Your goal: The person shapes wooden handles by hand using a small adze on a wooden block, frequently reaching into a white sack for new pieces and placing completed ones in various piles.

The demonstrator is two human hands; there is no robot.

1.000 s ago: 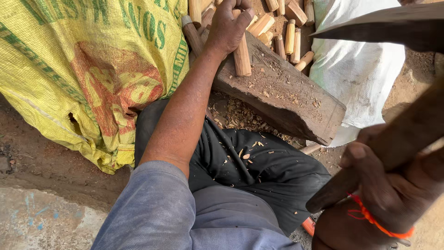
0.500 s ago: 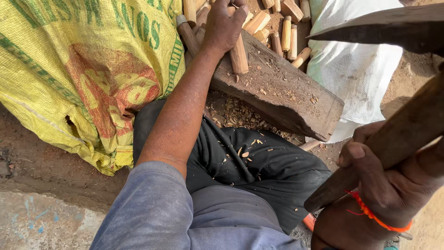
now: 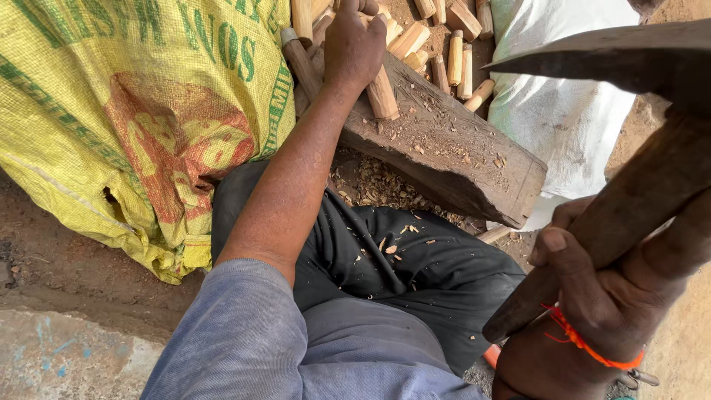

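The short wooden stick [image 3: 382, 92] stands on the upper end of the dark wooden block [image 3: 444, 159], its long axis running from the hand at its top down toward the camera and leaning slightly right, the lower cut end resting on the block's chip-strewn face. The left hand [image 3: 354, 46] reaches out along a bare forearm and covers the stick's top, fingers [image 3: 348, 22] curled closed around it, so the stick shows just below the palm. The right hand [image 3: 592, 292], with an orange cord at the wrist, is raised close to the camera on the right, fingers wrapped tight around the thick dark handle [image 3: 629, 215] of an axe; the handle slants up to the right and the flat dark blade [image 3: 607, 59] points left across the top of the view, well apart from the stick. The block serves as the worktop, lying aslant on bare earth littered with wood chips. Beyond it lies a heap of pale cut sticks [image 3: 444, 44]. A yellow woven sack [image 3: 126, 111] with green and red print bulges at the left, a white sack [image 3: 563, 111] lies at the right, and dark trousers [image 3: 400, 259] flecked with chips fill the middle.
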